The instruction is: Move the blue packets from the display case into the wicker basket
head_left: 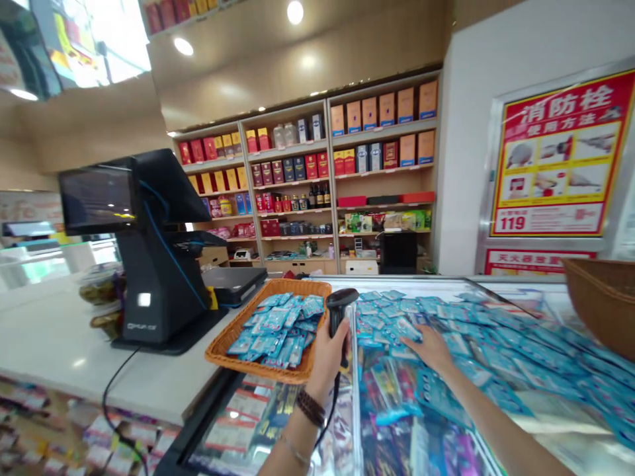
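Observation:
My left hand (327, 347) is wrapped round the handle of a black barcode scanner (342, 299), held upright beside a wicker basket (218, 362). Blue packets (280, 324) are heaped inside the basket. To the right, my right hand (430, 347) reaches over many more blue packets (466, 314) spread on a glass-topped case. Its fingertips are closed on one blue packet (405, 328) near the pile's left part. The scanner's cable hangs down past my left wrist.
A black register (163, 284) stands on the white counter (49, 330) at left, with jars (102, 291) behind it. A brown basket (600, 297) sits at the right edge. Shelves of boxes (297, 168) line the back wall.

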Demonstrator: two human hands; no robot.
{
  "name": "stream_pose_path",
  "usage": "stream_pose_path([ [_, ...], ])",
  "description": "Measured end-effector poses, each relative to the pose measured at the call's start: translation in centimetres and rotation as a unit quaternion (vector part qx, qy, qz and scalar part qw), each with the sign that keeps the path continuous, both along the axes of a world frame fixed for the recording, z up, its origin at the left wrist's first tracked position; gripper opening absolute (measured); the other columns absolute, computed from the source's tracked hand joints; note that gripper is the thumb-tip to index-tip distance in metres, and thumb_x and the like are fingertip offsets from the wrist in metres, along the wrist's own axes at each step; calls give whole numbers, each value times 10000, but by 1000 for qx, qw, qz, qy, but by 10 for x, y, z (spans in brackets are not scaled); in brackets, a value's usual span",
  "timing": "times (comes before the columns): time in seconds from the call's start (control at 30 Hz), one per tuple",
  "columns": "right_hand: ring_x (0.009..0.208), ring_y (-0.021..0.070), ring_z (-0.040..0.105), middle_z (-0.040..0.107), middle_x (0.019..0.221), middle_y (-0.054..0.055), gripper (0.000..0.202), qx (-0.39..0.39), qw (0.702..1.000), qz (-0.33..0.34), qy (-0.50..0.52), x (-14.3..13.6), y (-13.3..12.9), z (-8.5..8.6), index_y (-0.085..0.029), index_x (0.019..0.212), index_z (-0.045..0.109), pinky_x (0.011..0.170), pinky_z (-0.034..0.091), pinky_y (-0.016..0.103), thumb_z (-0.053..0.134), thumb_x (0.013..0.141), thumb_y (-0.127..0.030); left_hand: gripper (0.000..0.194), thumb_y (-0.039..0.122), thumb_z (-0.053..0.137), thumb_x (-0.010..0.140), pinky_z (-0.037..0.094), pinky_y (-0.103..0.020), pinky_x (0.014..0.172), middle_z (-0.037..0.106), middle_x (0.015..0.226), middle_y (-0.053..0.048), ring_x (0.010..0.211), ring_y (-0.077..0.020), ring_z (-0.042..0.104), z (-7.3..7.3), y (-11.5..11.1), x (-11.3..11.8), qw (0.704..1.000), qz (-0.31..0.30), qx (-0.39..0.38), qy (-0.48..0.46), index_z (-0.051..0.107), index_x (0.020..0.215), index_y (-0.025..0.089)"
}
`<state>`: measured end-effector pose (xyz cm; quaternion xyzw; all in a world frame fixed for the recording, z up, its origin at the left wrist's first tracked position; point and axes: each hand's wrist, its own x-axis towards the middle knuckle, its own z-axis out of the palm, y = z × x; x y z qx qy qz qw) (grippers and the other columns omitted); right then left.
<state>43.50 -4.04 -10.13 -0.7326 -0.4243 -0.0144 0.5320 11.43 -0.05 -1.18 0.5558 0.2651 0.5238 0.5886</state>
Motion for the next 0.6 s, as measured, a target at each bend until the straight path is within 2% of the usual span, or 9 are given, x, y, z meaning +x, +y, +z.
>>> stream_pose_path([
  [0.1, 941, 449, 922, 874, 794, 47, 282, 15, 998, -4, 65, -5, -5, -6, -367, 897, 762, 921, 757, 571, 894, 719, -543, 890, 1069, 994, 702, 338, -244, 456, 583, 603, 67, 443, -93, 476, -26, -6, 34, 998, -63, -19, 12, 610, 826, 275],
  [0.17, 857, 439, 909, 831, 721, 27, 345, 48, 994, 6, 102, -8, -7, -9, -364, 986, 776, 854, 751, 561, 835, 755, -613, 916, 1100, 987, 677, 321, -251, 449, 573, 590, 74, 429, -95, 461, -44, -9, 47, 995, -93, -32, 27, 614, 840, 279],
  [0.3, 889, 436, 936, 884, 786, 54, 519, 120, 980, 36, 155, -13, -8, -9, -355, 1071, 774, 905, 768, 577, 847, 711, -721, 925, 1100, 1002, 670, 325, -265, 445, 592, 618, 72, 428, -94, 469, -68, -13, 55, 989, -131, -39, 59, 650, 870, 269],
  [0.4, 893, 424, 939, 917, 839, 70, 535, 126, 979, 36, 159, -17, -8, -7, -355, 1034, 783, 920, 772, 585, 895, 682, -742, 932, 1113, 991, 679, 341, -267, 451, 572, 615, 85, 428, -99, 473, -72, -14, 52, 988, -138, -36, 64, 671, 902, 266],
  [0.6, 897, 419, 944, 901, 816, 67, 544, 124, 979, 33, 159, -23, -11, -3, -358, 973, 784, 953, 788, 594, 932, 678, -790, 918, 1110, 976, 697, 318, -264, 453, 555, 622, 92, 417, -92, 455, -70, -12, 48, 989, -128, -39, 60, 634, 887, 279],
])
